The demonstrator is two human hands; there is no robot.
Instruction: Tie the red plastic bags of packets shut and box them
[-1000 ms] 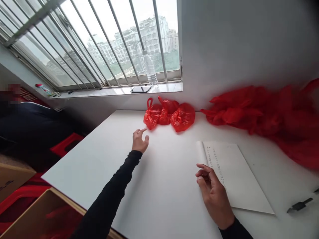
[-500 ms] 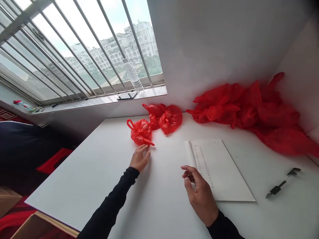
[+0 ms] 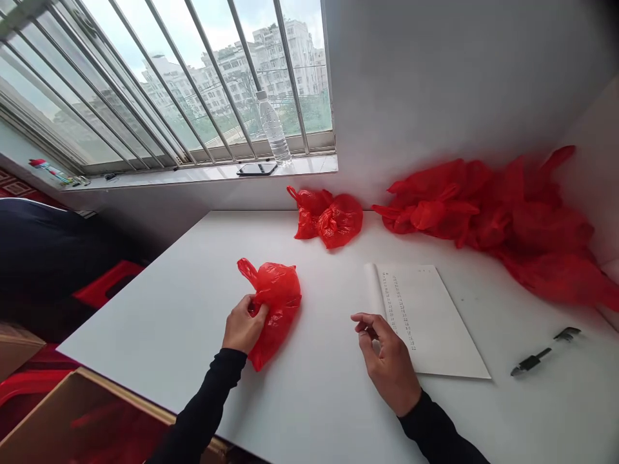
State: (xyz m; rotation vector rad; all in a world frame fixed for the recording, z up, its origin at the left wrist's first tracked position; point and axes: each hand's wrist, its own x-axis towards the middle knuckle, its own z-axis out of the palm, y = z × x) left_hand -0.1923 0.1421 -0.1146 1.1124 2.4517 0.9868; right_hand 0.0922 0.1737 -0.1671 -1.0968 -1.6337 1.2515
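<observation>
My left hand (image 3: 245, 323) is closed on a red plastic bag (image 3: 278, 296), its fingers pinching the bag's near left side. One loop handle of the bag sticks up at its far left; what is inside cannot be seen. My right hand (image 3: 388, 364) hovers or rests at the near left edge of a notepad (image 3: 440, 322), fingers loosely curled and apart, with nothing visible in them. Two columns of small handwriting run down the notepad's left part. Farther back, against the wall, lies another knotted red bag (image 3: 333, 219).
A heap of red plastic bags (image 3: 503, 219) lies along the wall at the right. A black pen (image 3: 530, 363) and its cap (image 3: 567, 334) are right of the notepad. On the windowsill are a water bottle (image 3: 275, 132) and a phone (image 3: 256, 169). An open cardboard box (image 3: 48, 412) stands below the table's left edge.
My left hand has taken hold of the nearest red bag and pulled it toward me, away from the other bag. My right hand has hardly moved. The view has shifted slightly.
</observation>
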